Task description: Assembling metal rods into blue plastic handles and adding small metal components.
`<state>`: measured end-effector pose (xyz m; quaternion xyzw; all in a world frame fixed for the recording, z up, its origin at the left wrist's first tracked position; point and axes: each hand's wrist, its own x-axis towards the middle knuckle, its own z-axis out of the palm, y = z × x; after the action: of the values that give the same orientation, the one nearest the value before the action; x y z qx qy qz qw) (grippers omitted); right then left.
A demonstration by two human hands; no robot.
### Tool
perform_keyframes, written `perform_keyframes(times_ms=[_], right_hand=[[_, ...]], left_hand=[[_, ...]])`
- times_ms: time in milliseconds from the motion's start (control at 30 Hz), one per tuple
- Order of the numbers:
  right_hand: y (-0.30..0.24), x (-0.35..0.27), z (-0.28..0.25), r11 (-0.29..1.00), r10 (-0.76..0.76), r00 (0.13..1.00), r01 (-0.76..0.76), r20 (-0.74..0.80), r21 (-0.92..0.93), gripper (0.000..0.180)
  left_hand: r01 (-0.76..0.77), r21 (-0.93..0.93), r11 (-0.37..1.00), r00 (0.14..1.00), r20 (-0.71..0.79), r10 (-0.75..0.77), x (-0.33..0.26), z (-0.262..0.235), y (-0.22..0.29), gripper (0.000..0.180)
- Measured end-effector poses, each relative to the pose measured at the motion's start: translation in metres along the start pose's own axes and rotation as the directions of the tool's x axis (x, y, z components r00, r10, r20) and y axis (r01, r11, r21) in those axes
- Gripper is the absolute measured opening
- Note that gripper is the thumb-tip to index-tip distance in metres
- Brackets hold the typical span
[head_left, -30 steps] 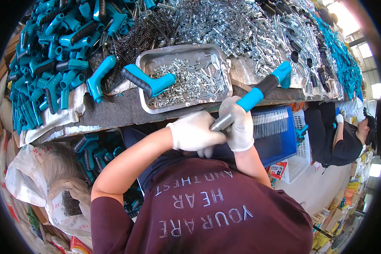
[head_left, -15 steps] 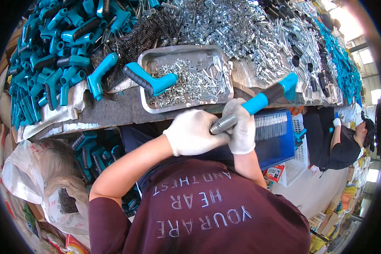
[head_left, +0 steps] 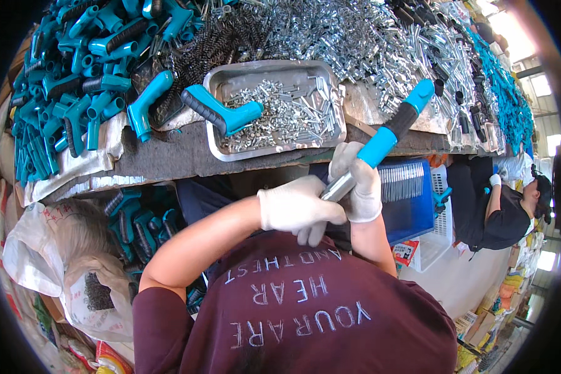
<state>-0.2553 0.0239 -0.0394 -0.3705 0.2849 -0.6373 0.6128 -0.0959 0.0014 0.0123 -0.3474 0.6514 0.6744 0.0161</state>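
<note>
Assembly of a handled tool at the bench (head_left: 168, 159), seen from above. The left hand (head_left: 299, 209), gloved in white, has its fingers clenched around the lower end of a metal tube (head_left: 338, 187); the right hand (head_left: 358, 187), also gloved, grasps the same piece higher up, just below the blue and black handle (head_left: 396, 128). The handle points up and to the right, held in front of the bench edge and beside the metal tray (head_left: 274, 68). Judged from the grip, the tube is already seated in the handle and the joint is being worked at the tube end; whether it is fully home cannot be told. A second blue and black handle (head_left: 221, 112) lies across the tray on loose small metal parts (head_left: 280, 115), untouched, and a large heap of blue handles (head_left: 75, 75) covers the left of the bench, so much of the stock appears unassembled. Silvery metal fittings (head_left: 355, 31) are piled along the far side. A blue crate (head_left: 411, 199) stands below the bench at right.

Compared with the frame one second earlier, the handle is tilted slightly more upright and both hands sit a little lower; the tray and the spare handle have not moved.
</note>
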Motion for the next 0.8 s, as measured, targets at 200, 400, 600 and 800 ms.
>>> perform_keyframes(times_ms=[200,400,600,800], right_hand=[[0.005,-0.004,0.008,0.92,0.036,0.88,-0.214,-0.474,-0.328,0.008],[-0.015,-0.026,-0.014,0.467,0.177,0.926,0.219,0.333,-0.857,0.034],[-0.05,-0.041,-0.069,0.536,0.838,0.545,-0.83,0.02,0.153,0.078],[0.051,-0.028,-0.049,0.078,0.651,0.694,-0.463,-0.306,-0.883,0.036]], left_hand=[[0.155,0.631,0.76,0.641,-0.65,0.409,0.028,0.018,-0.043,0.022],[-0.17,-0.253,0.952,0.979,-0.156,0.133,0.019,0.018,-0.101,0.031],[0.105,-0.103,0.989,0.991,-0.076,-0.113,0.023,-0.006,-0.223,0.025],[0.344,0.411,0.844,0.84,-0.536,-0.082,0.08,-0.004,-0.324,0.039]])
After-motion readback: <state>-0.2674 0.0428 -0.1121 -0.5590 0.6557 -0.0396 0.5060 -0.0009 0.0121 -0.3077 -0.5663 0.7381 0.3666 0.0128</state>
